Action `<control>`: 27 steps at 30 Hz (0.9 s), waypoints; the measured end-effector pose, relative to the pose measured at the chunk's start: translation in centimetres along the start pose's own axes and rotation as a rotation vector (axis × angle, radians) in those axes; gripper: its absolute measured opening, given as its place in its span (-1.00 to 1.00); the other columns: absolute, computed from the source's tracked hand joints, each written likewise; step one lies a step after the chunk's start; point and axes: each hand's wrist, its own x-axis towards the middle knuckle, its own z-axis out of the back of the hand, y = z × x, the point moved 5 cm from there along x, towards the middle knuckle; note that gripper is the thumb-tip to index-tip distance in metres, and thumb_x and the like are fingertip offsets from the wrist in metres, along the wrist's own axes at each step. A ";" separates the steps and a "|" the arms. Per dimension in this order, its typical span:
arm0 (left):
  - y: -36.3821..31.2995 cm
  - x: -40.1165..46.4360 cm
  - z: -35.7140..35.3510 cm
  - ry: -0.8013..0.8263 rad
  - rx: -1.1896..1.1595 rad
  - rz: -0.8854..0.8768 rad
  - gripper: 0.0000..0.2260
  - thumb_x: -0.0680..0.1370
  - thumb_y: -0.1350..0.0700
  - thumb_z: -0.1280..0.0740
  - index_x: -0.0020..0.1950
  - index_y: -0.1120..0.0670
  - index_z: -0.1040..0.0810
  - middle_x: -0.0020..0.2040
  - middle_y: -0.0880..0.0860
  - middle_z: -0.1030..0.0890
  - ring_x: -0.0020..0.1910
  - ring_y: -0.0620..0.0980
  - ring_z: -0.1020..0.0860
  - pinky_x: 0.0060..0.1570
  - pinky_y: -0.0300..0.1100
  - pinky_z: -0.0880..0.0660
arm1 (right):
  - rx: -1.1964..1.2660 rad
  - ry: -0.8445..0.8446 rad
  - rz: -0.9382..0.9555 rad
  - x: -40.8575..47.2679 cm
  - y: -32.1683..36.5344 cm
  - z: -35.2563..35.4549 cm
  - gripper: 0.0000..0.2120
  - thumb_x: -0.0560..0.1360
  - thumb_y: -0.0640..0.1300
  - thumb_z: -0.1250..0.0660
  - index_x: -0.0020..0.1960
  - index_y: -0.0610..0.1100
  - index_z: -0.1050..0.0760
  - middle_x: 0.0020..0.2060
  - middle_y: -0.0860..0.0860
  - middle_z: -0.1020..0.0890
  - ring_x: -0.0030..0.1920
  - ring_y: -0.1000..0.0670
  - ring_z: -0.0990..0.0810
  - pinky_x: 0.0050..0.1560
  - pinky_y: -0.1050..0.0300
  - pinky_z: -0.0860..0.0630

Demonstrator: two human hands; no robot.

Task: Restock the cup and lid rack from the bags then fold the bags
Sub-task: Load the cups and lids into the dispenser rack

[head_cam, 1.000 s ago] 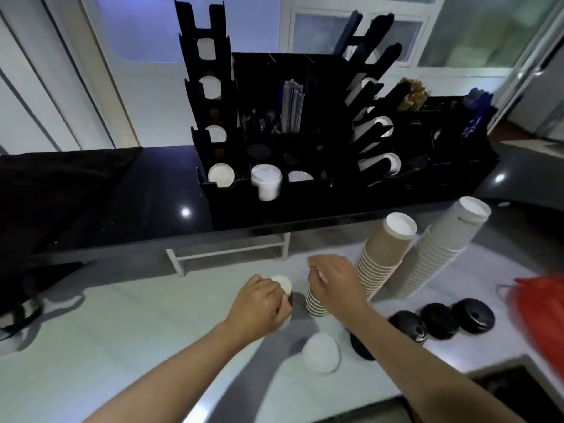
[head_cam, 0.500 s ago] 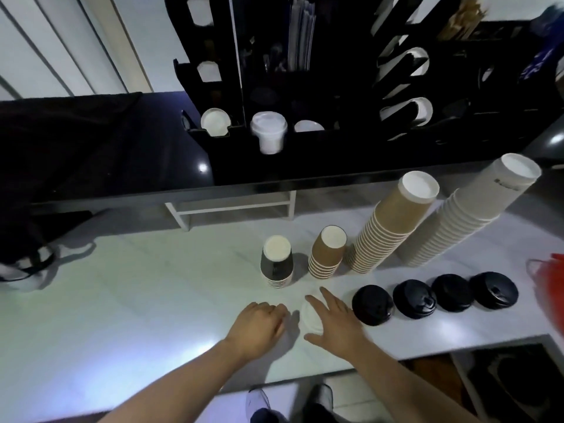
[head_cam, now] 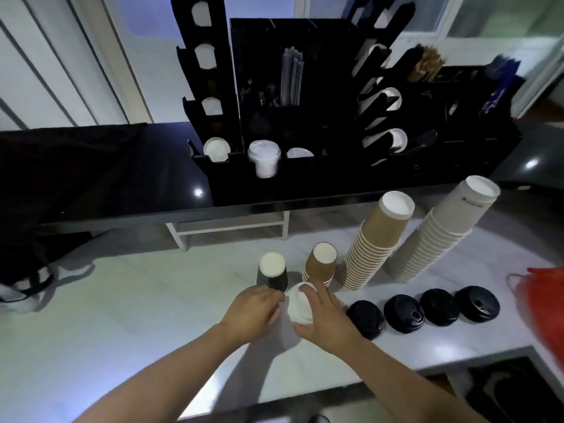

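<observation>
White lids [head_cam: 299, 303] sit stacked on the pale counter [head_cam: 122, 300], the right hand [head_cam: 325, 315] curled around them, the left hand [head_cam: 251, 309] touching their left edge, fingers bent. Just behind the lids stand a black cup stack [head_cam: 272, 273] and a brown cup stack [head_cam: 320, 264]; black lids [head_cam: 422, 308] line up to the right, the rack [head_cam: 320, 117] far behind.

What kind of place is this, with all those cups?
Most likely a café or drinks counter. A black rack on the counter holds cups and lids, tall stacks of paper cups stand upside down on the white worktop, and black lids lie in a row beside the hands.
</observation>
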 end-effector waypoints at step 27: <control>5.6 21.2 14.7 -0.066 0.333 0.230 -0.50 0.58 0.11 -0.21 0.50 0.22 -0.26 0.44 0.18 -0.30 0.42 0.18 -0.31 0.41 -0.03 -0.30 | -0.157 -0.382 0.023 24.9 4.8 29.1 -0.39 0.44 0.09 -0.44 0.38 0.06 -0.24 0.33 -0.05 -0.19 0.13 -0.19 -0.49 0.00 0.03 -0.55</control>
